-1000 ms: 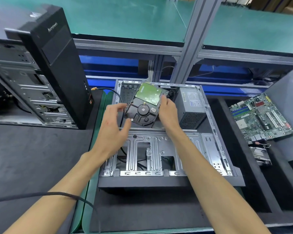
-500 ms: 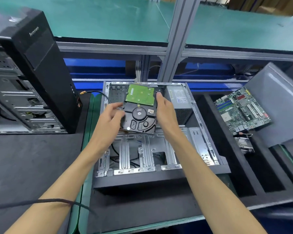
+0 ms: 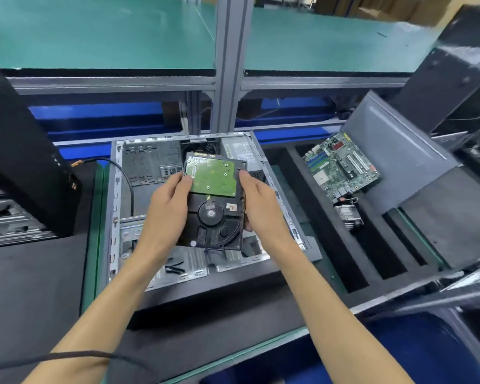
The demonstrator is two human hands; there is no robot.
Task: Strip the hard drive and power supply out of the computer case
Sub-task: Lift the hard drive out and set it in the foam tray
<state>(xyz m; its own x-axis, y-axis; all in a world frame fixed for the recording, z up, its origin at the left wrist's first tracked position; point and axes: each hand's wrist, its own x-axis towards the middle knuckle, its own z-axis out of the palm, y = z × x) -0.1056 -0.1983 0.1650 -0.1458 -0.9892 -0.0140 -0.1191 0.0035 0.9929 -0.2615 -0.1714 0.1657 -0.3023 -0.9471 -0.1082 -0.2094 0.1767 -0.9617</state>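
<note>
The hard drive, black with a green circuit board facing up, hangs above the open computer case. My left hand grips its left edge, thumb on the board. My right hand grips its right edge. The case lies on its side on the black mat, with its metal drive bays toward me. The grey power supply sits in the far right corner of the case, partly hidden behind the drive.
A green motherboard and a heatsink lie in a black foam tray at right, beside a grey side panel. Another black tower stands at left. A black cable runs into the case. A grey post rises behind.
Both hands have lifted the hard drive up and toward me, away from the case. My left hand has closed round the drive's left edge. The camera view has shifted to the right.
</note>
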